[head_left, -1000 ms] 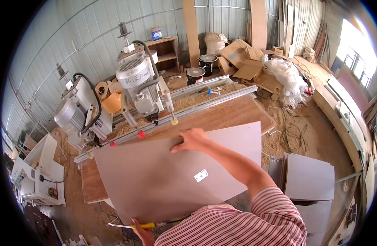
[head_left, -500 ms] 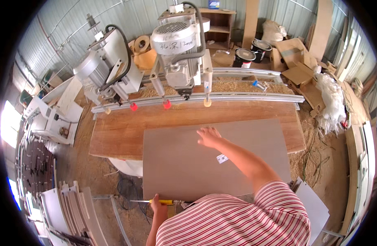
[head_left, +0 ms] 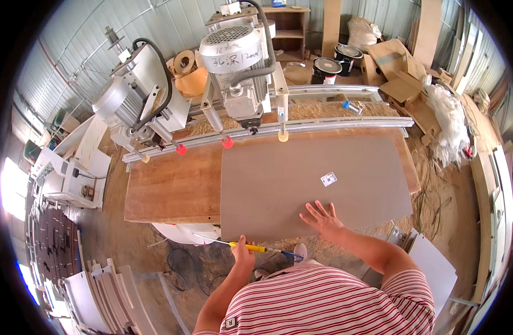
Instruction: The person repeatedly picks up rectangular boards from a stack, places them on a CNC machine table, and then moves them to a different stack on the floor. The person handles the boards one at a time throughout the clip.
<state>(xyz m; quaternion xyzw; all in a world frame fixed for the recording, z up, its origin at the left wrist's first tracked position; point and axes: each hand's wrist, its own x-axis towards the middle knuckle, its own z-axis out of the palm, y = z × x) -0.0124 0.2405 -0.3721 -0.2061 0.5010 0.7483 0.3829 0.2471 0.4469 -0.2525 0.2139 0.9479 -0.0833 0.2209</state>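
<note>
A large grey-brown panel (head_left: 273, 184) lies flat on the wooden worktable (head_left: 173, 192), its far edge close to the metal rail and its near edge hanging over the table's front. A small white label (head_left: 328, 178) is stuck on its top. My right hand (head_left: 324, 220) rests on the panel near its front edge, fingers spread. My left hand (head_left: 243, 252) is closed around a yellow air blow gun (head_left: 255, 248) just off the panel's near left corner. The gun's thin metal nozzle points left, and a blue hose end shows on its right.
Two drilling motors (head_left: 234, 61) stand over the rail (head_left: 346, 125), with red and yellow tipped rods below. Stacked boards (head_left: 103, 296) lean at lower left, and pale panels (head_left: 429, 268) at lower right. Dark hose (head_left: 178, 268) loops on the floor. Cardboard boxes (head_left: 404, 84) lie at far right.
The panel has moved away from me and to the right, up toward the rail. My right hand has drawn back to its front part. My left hand has moved right and forward with the blow gun.
</note>
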